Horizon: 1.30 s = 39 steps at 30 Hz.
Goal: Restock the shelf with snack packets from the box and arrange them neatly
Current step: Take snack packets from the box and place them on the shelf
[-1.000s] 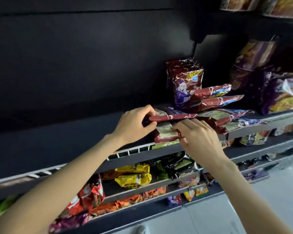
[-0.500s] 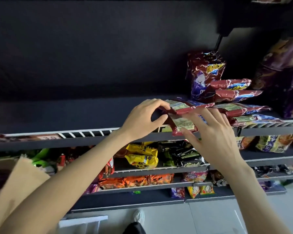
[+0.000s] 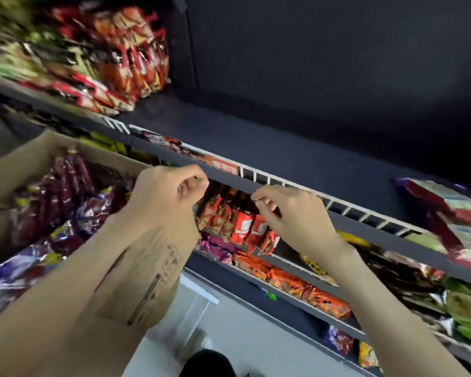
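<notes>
I'm seeing both hands hanging empty w/ fingers loosely curled, left hand (image 3: 169, 197) & right hand (image 3: 297, 213) just below the shelf (image 3: 283, 159) rim; box (image 3: 136, 281) of snack packets (image 3: 63, 186) sitting left of it, blurry.

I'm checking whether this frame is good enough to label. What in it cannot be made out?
- Box: how many packets remain; the left arm and the frame's left edge hide part of it, and motion blur smears the rest.
- Maroon packets on the shelf: cut off by the right edge, print blurred.
- Left hand and right hand: fingers loosely curled, nothing seen in them; the palms face away.
- Price tag: too blurred to read.
</notes>
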Tool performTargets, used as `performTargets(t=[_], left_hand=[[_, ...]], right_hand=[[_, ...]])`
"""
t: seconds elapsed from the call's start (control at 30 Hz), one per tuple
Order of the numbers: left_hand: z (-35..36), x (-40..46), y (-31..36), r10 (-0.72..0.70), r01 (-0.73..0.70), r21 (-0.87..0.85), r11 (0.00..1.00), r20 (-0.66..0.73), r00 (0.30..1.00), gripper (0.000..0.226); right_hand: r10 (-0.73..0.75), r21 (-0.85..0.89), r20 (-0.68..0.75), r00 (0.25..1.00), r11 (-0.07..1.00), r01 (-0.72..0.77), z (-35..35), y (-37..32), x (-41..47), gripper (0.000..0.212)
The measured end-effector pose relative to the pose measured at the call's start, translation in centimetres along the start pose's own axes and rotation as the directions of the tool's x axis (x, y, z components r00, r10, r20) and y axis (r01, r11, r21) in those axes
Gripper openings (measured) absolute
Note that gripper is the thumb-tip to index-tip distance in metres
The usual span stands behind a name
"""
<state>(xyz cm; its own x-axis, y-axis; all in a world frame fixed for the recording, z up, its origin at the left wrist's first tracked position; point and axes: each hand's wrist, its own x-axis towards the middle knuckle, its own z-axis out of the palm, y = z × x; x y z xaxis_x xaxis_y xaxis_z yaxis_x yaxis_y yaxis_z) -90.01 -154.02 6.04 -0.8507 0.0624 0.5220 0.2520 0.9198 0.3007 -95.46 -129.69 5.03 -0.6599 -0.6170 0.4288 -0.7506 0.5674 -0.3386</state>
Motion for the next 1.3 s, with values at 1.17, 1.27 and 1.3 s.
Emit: performTargets(t=[1.17, 1.27, 1.3], left_hand=[[2.4, -12.5, -29.4, -0.628, 0.504, 0.375, 0.778, 0.462, 0.626, 0.089], [1.2, -13.1, -28.7, -0.538, 0.492, 0.224, 0.841, 0.442, 0.718, 0.081], [1.0, -13.3, -28.1, -0.489, 0.452, 0.192, 0.871, 0.431, 0.758, 0.075]], right_hand=[[-0.037, -0.094, 0.643, 0.765, 0.988, 0.127, 25.0, -12.5, 20.9, 0.029], [0.011, 0.075, 0.586, 0.81, 0.995, -0.068, 24.1, -12.2, 20.6, 0.06], [0.054, 0.083, 0.571, 0.819, 0.989, -0.123, 24.0, -12.1, 20.5, 0.064]])
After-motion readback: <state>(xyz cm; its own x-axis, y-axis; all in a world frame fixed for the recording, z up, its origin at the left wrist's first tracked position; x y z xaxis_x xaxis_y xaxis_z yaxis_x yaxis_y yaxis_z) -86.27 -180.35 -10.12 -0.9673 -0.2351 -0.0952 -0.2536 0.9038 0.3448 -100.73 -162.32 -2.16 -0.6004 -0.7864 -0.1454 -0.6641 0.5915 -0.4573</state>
